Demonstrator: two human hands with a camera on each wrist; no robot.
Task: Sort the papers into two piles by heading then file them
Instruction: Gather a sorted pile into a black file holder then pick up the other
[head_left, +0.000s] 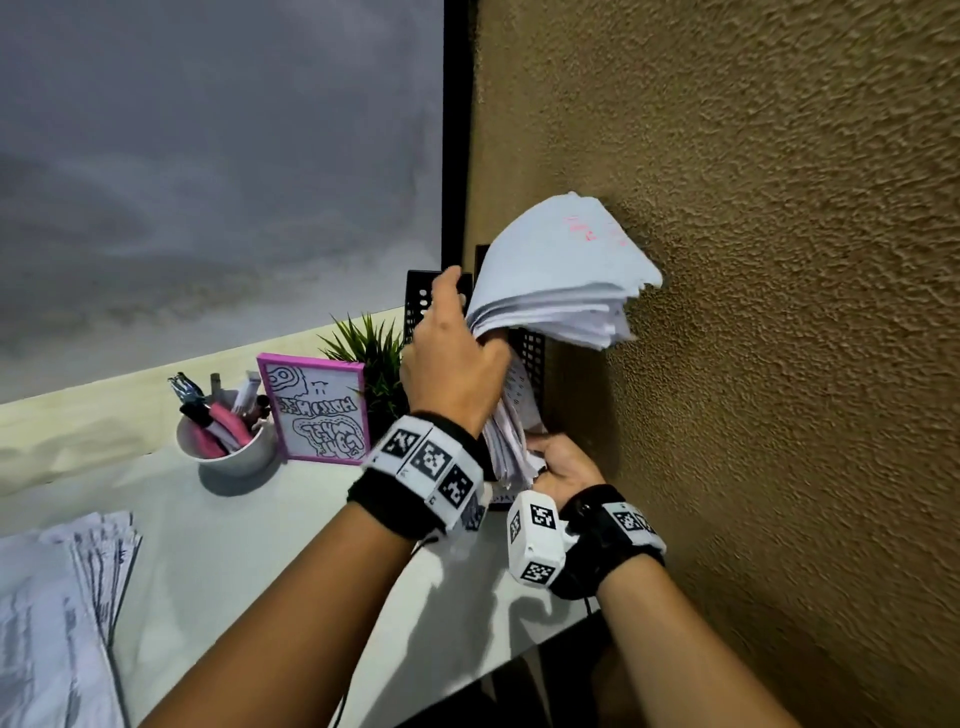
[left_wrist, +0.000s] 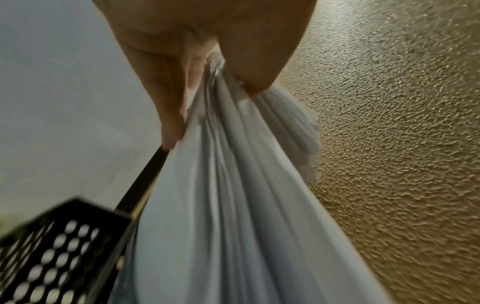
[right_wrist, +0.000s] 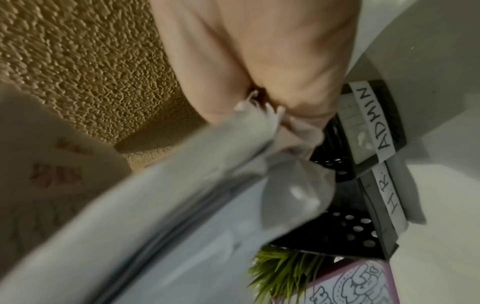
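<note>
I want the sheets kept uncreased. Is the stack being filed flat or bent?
Bent. The stack stands in the black file rack, its top flopping toward the wall; the left hand and right hand grip it.

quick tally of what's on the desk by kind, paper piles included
Paper stacks: 2, white sheaf in both hands, white pile lying on desk
Black perforated file holders: 2, ADMIN, H.R.
White cup of pens: 1
Pink-framed drawing: 1
Green plant: 1
Total: 7
</note>
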